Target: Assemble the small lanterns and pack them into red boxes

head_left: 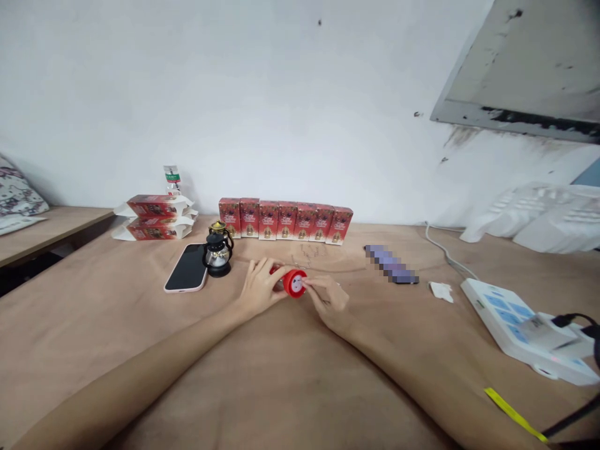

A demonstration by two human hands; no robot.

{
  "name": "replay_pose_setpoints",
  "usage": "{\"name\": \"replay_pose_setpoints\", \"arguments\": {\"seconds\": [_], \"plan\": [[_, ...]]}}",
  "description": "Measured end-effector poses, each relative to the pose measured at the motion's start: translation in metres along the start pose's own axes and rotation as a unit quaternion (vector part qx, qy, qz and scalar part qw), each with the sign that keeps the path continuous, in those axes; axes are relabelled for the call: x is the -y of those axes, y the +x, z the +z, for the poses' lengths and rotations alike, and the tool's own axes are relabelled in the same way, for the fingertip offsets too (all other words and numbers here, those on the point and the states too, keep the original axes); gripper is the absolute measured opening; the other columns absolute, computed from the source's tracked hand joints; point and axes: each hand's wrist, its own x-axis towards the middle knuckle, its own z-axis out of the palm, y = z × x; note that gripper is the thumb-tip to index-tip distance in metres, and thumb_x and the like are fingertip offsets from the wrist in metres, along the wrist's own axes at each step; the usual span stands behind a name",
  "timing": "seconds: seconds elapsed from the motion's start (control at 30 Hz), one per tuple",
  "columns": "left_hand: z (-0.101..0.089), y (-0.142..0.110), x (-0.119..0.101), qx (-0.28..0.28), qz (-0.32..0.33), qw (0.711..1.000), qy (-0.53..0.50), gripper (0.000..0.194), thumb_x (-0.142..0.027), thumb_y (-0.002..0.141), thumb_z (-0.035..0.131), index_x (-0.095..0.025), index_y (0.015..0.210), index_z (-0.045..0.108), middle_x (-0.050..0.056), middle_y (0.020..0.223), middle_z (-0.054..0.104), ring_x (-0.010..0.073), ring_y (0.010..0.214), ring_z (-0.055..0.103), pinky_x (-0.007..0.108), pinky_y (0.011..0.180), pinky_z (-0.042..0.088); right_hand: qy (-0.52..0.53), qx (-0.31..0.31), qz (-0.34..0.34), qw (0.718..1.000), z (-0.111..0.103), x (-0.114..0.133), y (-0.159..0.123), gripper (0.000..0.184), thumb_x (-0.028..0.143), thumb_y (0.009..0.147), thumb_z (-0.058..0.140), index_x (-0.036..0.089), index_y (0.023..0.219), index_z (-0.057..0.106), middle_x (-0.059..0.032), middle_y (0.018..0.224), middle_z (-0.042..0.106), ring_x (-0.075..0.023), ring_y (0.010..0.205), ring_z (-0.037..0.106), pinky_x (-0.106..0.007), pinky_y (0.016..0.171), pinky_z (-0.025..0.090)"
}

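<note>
My left hand (263,284) is closed around a small red lantern (287,284), which lies tipped over so that its round underside, with a white disc, faces me. The fingers cover much of its body. My right hand (332,300) has thumb and index finger pinched together at the edge of that disc; whatever is between the fingertips is too small to tell. To the left of my hands stand a black lantern (217,257) and, just behind it, a gold-topped lantern (218,229), both upright.
A phone (187,269) lies left of the lanterns. Red boxes (287,222) stand in a row by the wall, with open red cartons (157,228) stacked further left. A blurred purple item (391,264), crumpled tissue (441,292) and white power strip (509,325) lie on the right.
</note>
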Motion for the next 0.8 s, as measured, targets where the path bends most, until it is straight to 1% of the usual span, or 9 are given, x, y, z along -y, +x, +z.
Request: {"name": "replay_pose_setpoints", "arguments": {"seconds": [0.13,0.2,0.3,0.47,0.63,0.73,0.8], "plan": [[-0.001,-0.001,-0.001,0.002,-0.004,1.0,0.026,0.038,-0.043,0.077,0.065,-0.022,0.108,0.061,0.007,0.099,0.06,0.0226,0.09,0.051,0.034,0.073,0.028,-0.025,-0.017,0.025,0.999,0.003,0.0,-0.001,0.01,0.013,0.084,0.056,0.02,0.091,0.057,-0.002,0.073,0.067,-0.0135,0.067,0.066,-0.024,0.062,0.054],[-0.002,-0.002,-0.002,0.005,-0.007,0.999,0.04,0.039,-0.045,0.076,0.065,-0.022,0.107,0.062,0.007,0.097,0.06,0.022,0.086,0.051,0.034,0.072,0.027,-0.028,-0.015,0.024,0.999,0.004,0.0,-0.001,0.009,0.014,0.085,0.055,0.02,0.091,0.057,-0.0018,0.073,0.067,-0.0135,0.067,0.066,-0.024,0.061,0.054],[-0.003,-0.002,-0.002,0.003,-0.008,0.998,0.059,0.04,-0.046,0.074,0.066,-0.022,0.107,0.062,0.007,0.092,0.059,0.0212,0.081,0.049,0.033,0.07,0.026,-0.017,-0.007,0.009,1.0,0.005,0.0,-0.001,0.009,0.013,0.086,0.054,0.02,0.09,0.057,-0.0019,0.073,0.067,-0.0136,0.068,0.066,-0.024,0.061,0.053],[-0.003,-0.002,-0.001,-0.006,0.003,0.997,0.078,0.038,-0.045,0.073,0.067,-0.022,0.104,0.064,0.007,0.09,0.057,0.0209,0.08,0.048,0.032,0.069,0.024,-0.007,-0.005,0.023,1.0,0.005,-0.002,0.001,0.008,0.015,0.087,0.052,0.021,0.087,0.057,-0.0008,0.07,0.067,-0.0128,0.064,0.065,-0.024,0.059,0.052],[0.0,-0.002,0.001,-0.008,0.009,0.996,0.091,0.036,-0.044,0.075,0.065,-0.024,0.105,0.064,0.007,0.087,0.055,0.0205,0.079,0.047,0.032,0.067,0.023,-0.008,0.009,0.02,1.0,0.007,-0.005,-0.001,0.009,0.016,0.088,0.05,0.021,0.085,0.057,-0.0008,0.069,0.067,-0.0121,0.062,0.064,-0.023,0.058,0.051],[0.0,-0.002,0.001,-0.014,0.012,0.995,0.094,0.034,-0.044,0.076,0.064,-0.024,0.104,0.065,0.007,0.085,0.055,0.0207,0.079,0.046,0.031,0.066,0.023,-0.008,0.028,0.037,0.999,0.008,-0.008,-0.005,0.011,0.018,0.089,0.049,0.021,0.083,0.058,-0.0007,0.068,0.067,-0.0121,0.061,0.063,-0.023,0.057,0.05],[0.0,-0.002,0.001,-0.005,0.014,0.995,0.095,0.035,-0.045,0.076,0.063,-0.024,0.104,0.065,0.007,0.085,0.054,0.0206,0.079,0.046,0.031,0.066,0.024,-0.003,0.036,0.057,0.998,0.009,-0.01,-0.008,0.011,0.02,0.089,0.048,0.021,0.083,0.058,-0.0006,0.068,0.067,-0.0124,0.061,0.064,-0.023,0.057,0.05]]}}
